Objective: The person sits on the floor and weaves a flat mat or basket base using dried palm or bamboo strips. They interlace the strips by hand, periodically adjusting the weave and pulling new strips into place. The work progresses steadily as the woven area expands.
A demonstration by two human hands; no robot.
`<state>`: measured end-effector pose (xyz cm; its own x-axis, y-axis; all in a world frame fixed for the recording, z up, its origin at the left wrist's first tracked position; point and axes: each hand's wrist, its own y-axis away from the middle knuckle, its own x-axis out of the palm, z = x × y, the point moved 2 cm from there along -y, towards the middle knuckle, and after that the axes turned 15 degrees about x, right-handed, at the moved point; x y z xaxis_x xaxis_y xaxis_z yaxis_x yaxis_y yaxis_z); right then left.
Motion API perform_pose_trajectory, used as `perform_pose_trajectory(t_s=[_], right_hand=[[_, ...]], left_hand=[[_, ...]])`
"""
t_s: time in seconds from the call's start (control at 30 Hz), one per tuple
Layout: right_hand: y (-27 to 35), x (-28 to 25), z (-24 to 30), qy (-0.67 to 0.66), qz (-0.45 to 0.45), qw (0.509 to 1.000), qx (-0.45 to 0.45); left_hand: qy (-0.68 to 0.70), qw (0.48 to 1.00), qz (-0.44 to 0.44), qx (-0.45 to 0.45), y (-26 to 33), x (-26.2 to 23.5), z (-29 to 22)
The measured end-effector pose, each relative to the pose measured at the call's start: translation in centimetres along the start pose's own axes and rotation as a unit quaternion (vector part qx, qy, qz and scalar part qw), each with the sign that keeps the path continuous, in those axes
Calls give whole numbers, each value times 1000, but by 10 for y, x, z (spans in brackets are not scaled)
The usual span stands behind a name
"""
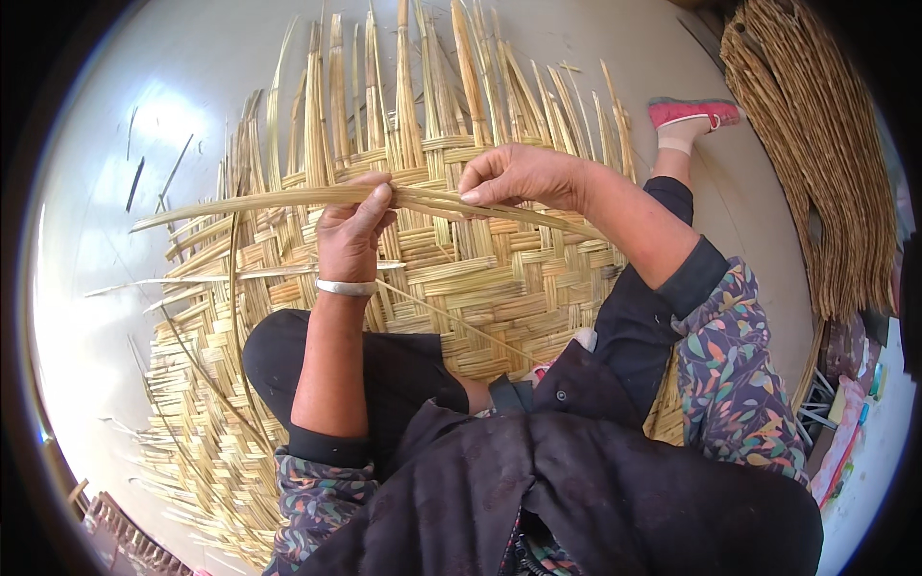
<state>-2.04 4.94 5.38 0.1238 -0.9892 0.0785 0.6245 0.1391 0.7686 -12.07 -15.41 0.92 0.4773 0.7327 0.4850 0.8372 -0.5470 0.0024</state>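
A long bundle of pale, flattened reed strips (259, 201) stretches sideways in front of me, above a woven mat. My left hand (353, 226) is closed round its middle, thumb on top. With thumb and fingers, my right hand (514, 180) pinches the same strips further right, where several thin ones fan slightly apart. Beneath both hands spreads the woven reed mat (471, 288), its loose strip ends (403, 96) sticking out at the far edge. I am sitting on the mat, one leg bent at the left and the other stretched out to the right.
Loose strips (192, 355) lie across the mat's left side. Dark scraps (134, 182) are on the pale floor at the left. A tall ribbed brown roll (807, 144) stands at the right, beyond my pink shoe (693, 111). Assorted items (845, 422) sit at the lower right.
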Motion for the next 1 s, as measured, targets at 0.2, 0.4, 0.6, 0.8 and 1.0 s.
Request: perform_pose_trajectory(t_s=[0.2,0.4,0.6,0.8,1.0], right_hand=[[-5,14,6,135,-159,975,-81],[1,43,12,163,-242,954,-68],[5,42,18,64,-150,986,-28],[0,38,18,146,-166,975,-22],[-18,23,13,95,-87,991,42]], left_hand=[[-47,998,-31,6,-1,0,0],[-108,990,-79,45,-2,0,4],[-97,990,-88,49,-2,-3,7],[-111,988,-83,62,-2,-2,8],[-122,986,-79,82,-1,-1,3]])
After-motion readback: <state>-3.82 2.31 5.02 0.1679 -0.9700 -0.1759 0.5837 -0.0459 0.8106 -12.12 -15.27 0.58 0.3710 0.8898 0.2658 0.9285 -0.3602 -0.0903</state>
